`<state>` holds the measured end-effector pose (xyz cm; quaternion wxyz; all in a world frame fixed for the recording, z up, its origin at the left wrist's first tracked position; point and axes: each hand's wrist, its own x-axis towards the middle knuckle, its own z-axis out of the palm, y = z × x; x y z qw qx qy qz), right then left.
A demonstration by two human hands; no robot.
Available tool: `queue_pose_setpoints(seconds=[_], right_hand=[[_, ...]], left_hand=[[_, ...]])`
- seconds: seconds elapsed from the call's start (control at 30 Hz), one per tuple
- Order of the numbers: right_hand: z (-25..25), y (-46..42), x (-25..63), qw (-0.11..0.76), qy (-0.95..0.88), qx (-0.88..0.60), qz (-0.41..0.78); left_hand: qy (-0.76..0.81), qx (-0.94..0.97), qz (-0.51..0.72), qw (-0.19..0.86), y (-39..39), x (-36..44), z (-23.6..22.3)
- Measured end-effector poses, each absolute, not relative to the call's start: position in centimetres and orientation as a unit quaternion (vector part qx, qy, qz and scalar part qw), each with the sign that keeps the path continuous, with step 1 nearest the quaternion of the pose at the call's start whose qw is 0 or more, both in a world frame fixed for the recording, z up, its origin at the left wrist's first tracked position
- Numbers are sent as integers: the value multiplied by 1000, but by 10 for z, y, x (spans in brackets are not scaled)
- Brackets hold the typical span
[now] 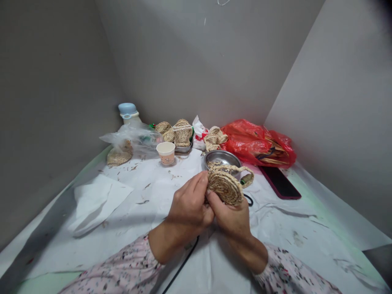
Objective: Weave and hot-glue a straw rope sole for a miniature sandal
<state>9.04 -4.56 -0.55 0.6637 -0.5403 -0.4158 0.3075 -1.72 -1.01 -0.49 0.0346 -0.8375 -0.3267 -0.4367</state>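
A round coil of braided straw [226, 188] is held up over the table in front of me. My right hand [234, 218] grips its lower edge, with the thumb lying across the front near the left side. Closed fingers of my left hand [191, 200] press at the coil's left edge; whether they pinch a needle or strand there is hidden. From the coil's top a loose length of straw braid [249, 175] loops out to the right. A small dark green spool [245, 179] shows inside that loop.
Behind the coil stands a steel bowl [223, 155] with straw bits. A paper cup [165, 153], woven straw pieces [183, 132], a red plastic bag [254, 141] and a blue-lidded bottle [128, 111] line the back. A phone [280, 182] lies right, crumpled paper [96, 200] left.
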Motion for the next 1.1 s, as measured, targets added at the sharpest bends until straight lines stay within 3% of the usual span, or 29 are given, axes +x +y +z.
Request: queue_pose_setpoints(seconds=[1.1], right_hand=[[-4, -48, 91, 671, -419, -530, 307]], left_hand=[[-315, -838, -443, 45, -9, -17, -9]])
